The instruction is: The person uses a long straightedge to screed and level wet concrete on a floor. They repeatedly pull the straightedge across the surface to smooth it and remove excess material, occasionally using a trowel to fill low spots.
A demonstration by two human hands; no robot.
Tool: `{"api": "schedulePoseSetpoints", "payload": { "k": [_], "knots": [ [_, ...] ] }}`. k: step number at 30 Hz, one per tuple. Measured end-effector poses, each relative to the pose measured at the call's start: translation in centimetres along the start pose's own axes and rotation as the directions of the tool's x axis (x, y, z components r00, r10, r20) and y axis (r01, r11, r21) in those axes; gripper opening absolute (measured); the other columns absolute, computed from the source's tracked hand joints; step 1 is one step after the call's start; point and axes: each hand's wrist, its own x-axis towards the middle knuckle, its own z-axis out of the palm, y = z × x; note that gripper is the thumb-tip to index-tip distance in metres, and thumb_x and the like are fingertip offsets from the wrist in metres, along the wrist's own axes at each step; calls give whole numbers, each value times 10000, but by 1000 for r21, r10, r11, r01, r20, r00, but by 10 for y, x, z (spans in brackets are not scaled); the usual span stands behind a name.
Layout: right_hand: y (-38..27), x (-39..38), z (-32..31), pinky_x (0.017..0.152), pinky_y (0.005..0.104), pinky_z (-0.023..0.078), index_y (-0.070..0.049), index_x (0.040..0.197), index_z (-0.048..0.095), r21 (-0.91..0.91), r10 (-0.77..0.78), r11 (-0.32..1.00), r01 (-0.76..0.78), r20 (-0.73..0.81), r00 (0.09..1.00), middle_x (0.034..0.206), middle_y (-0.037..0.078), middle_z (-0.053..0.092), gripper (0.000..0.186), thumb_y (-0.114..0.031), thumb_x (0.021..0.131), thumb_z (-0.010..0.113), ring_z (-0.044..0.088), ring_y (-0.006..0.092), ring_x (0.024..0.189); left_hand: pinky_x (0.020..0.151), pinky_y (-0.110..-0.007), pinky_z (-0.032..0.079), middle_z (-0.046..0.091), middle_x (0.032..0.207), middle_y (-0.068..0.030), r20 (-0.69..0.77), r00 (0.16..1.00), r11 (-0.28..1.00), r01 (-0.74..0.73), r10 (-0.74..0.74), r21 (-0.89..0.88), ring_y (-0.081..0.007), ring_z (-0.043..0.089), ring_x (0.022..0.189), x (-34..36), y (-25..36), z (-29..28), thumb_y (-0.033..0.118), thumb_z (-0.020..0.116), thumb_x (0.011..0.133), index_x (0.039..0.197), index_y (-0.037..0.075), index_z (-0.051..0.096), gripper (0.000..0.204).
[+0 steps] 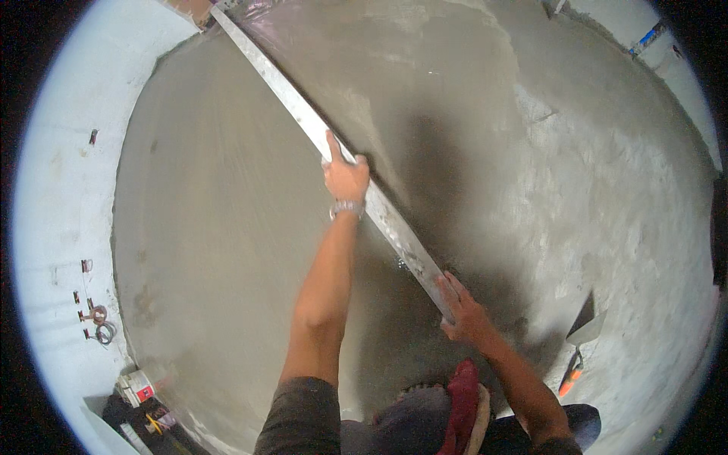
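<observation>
Here, a long, straight silver metal bar (397, 230) slants far left to near right across a grey cement surface (220, 212), left hand (347, 178) clasping mid-length, right hand (465, 312) gripping its near end.

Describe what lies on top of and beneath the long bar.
The left hand and right hand hold the bar, partly covering its top. Grey floor shows along both sides; what lies directly beneath is covered, so unseen.

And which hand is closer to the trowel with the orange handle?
Right. The right hand holds the near end of the long metal bar, to the left of the trowel; the left hand grips the bar farther along, farther away.
</observation>
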Motion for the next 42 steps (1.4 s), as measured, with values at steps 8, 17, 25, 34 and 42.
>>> {"api": "schedulePoseSetpoints", "payload": {
  "k": [8, 17, 25, 34, 42],
  "knots": [
    [6, 21, -3, 996, 451, 442, -215, 1499, 180, -31, -45, 999, 44, -47, 998, 1508, 179, 233, 987, -56, 673, 697, 390, 422, 1291, 869, -488, 485, 591, 1011, -310, -31, 999, 998, 10, -8, 64, -437, 617, 947, 16, 4, 11, 221, 682, 755, 1498, 271, 177, 900],
    [21, 14, -9, 967, 450, 469, -196, 1499, 174, -5, -63, 998, 62, -21, 998, 1498, 191, 244, 984, -40, 679, 695, 410, 432, 1269, 1017, -508, 393, 371, 1338, -404, 54, 998, 998, -8, 11, -65, -524, 424, 1220, -55, -1, 33, 228, 683, 773, 1508, 274, 104, 936],
    [31, 21, -15, 1033, 450, 401, -188, 1497, 185, -23, -142, 990, 141, -65, 988, 1506, 205, 212, 972, -30, 680, 687, 358, 430, 1306, 957, -494, 442, 486, 1246, -359, 26, 999, 999, 24, -23, -26, -453, 559, 1089, -48, 20, 23, 159, 638, 779, 1503, 265, 143, 883],
    [53, 8, -28, 1027, 445, 414, -195, 1501, 162, -24, -111, 994, 110, -48, 993, 1502, 186, 227, 995, -20, 675, 686, 366, 422, 1304, 933, -483, 457, 567, 1135, -321, 4, 999, 998, -53, 53, -26, -442, 590, 1005, -61, 33, 40, 187, 628, 791, 1510, 218, 126, 877],
    [55, -5, -46, 1016, 456, 424, -210, 1494, 180, -38, -89, 995, 88, -10, 996, 1492, 185, 241, 965, -8, 690, 673, 390, 432, 1281, 956, -487, 448, 541, 1165, -361, -5, 1000, 1000, -11, 11, 28, -482, 573, 1047, -76, 43, 49, 226, 657, 781, 1506, 242, 132, 895]
  ]
}}
